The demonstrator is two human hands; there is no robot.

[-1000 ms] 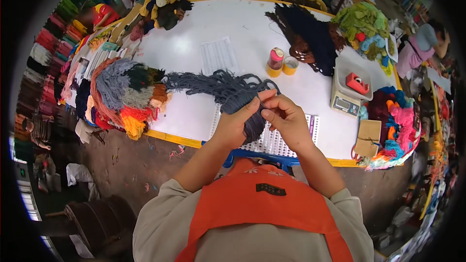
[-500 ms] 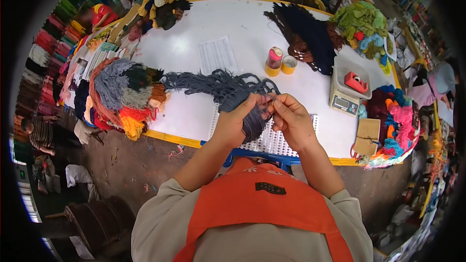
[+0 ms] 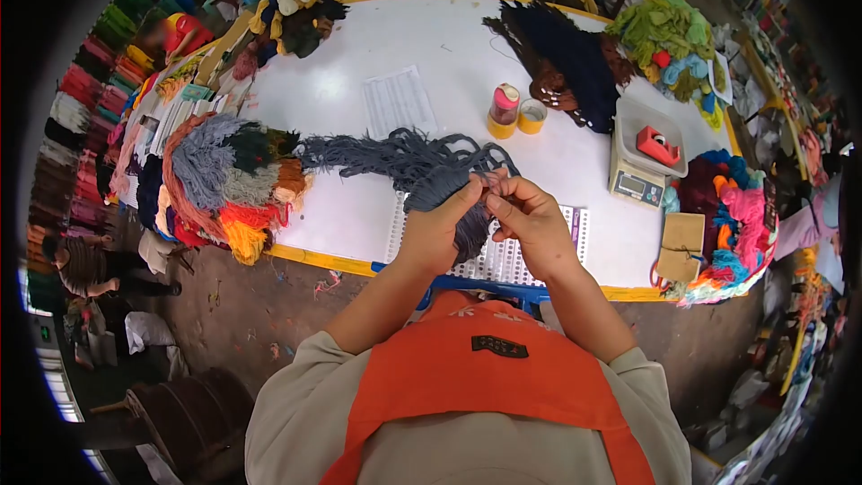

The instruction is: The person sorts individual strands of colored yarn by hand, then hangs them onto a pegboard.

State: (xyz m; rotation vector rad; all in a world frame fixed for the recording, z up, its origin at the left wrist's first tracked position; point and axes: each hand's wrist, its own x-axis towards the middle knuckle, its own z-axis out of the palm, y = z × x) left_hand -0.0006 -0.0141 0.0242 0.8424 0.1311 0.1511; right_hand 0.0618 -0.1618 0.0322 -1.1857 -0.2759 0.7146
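A dark blue-grey yarn skein [image 3: 433, 187] trails leftward across the white table [image 3: 314, 94]. My left hand [image 3: 438, 232] is closed around its bunched near end. At the top of that bundle, my right hand [image 3: 537, 226] pinches strands of the same yarn, its fingertips close to my left fingertips. The exact strands between the fingers are too small to make out. Beneath both hands lies a white perforated board [image 3: 576, 229], partly covered by the yarn.
A multicoloured yarn heap [image 3: 211, 166] stands at left. Behind my hands are a pink-lidded jar [image 3: 505, 103], a tape roll [image 3: 532, 115] and a printed sheet [image 3: 395, 101]. A digital scale [image 3: 636, 181] carries a plastic tub with a red tape dispenser [image 3: 658, 145]. Navy yarn [image 3: 566, 54] lies further back.
My right hand has shifted slightly left and turned, bringing its fingers nearer my left hand. The left hand keeps its hold on the yarn skein.
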